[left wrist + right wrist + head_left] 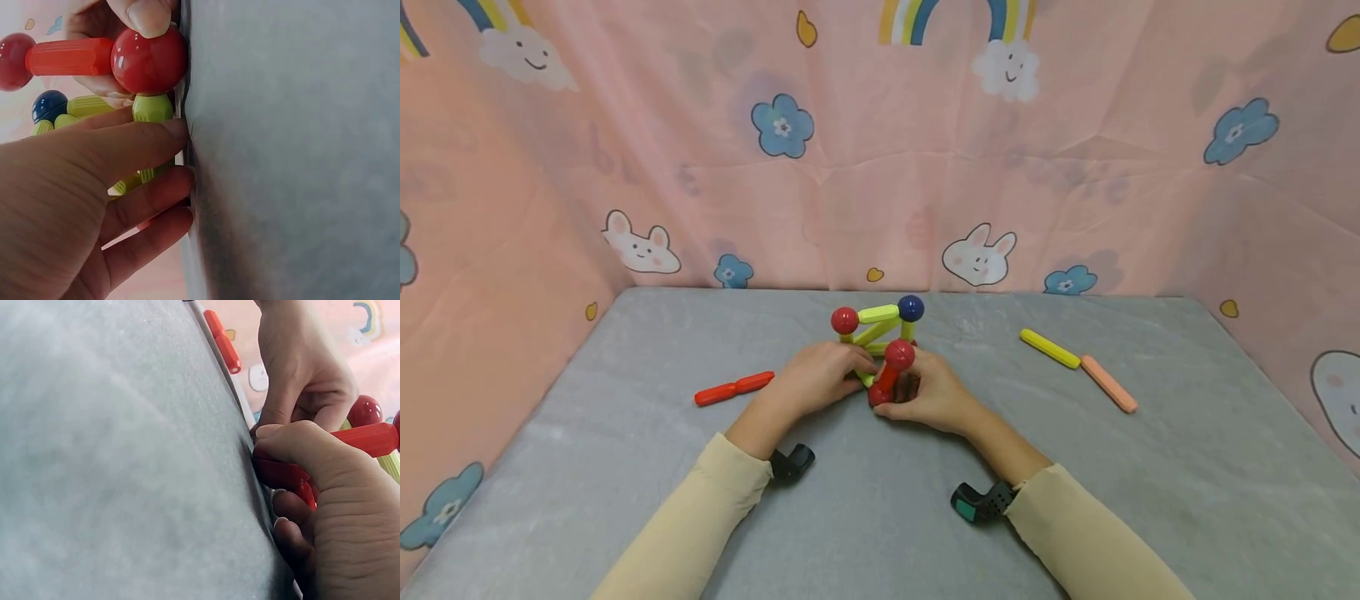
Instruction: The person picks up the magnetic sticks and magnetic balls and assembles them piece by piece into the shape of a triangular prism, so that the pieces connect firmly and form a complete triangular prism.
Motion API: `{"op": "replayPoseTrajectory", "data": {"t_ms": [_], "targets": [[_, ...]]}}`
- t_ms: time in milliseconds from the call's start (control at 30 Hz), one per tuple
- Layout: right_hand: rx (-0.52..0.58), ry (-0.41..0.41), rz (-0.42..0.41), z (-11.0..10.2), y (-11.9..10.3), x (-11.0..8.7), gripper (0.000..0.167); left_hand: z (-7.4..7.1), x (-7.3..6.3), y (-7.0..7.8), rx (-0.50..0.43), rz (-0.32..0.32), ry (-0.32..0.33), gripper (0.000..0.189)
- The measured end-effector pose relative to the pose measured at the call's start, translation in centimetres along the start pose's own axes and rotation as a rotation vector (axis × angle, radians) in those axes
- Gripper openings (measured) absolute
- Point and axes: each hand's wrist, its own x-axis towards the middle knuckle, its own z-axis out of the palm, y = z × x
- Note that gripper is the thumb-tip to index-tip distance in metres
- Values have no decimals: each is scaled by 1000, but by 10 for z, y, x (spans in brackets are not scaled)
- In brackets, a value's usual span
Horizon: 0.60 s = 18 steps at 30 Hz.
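Note:
A frame of yellow-green rods [877, 314] and balls stands mid-table, with a red ball [845, 321] and a dark blue ball [911, 308] at its upper corners. At its near corner a red rod [890, 379] stands on a lower red ball [150, 59] and carries another red ball [899, 354] on top. My right hand [936, 392] grips that lower ball, its thumb against it. From the left, my left hand [823, 375] pinches the yellow-green rod [152, 109] joined to the same ball. My fingers hide part of the frame's base.
Left of the hands lie two red rods [733, 388] end to end. At the right a yellow rod [1049, 348] and a salmon-pink rod [1108, 384] lie end to end. A pink printed cloth [865, 183] rises behind the grey table [880, 517].

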Motion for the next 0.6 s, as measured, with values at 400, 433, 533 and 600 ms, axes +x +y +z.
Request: {"op": "replayPoseTrajectory", "data": {"t_ms": [400, 433, 533, 600], "targets": [[1, -4, 14, 1, 1, -1, 38, -2, 0, 0, -18, -13, -34, 25], [0, -5, 18, 1, 1, -1, 37, -1, 0, 0, -15, -13, -39, 25], [-1, -6, 22, 1, 1, -1, 37, -4, 0, 0, -53, -37, -77, 28], [3, -8, 17, 1, 1, 0, 38, -9, -1, -1, -149, -73, -125, 32]]}}
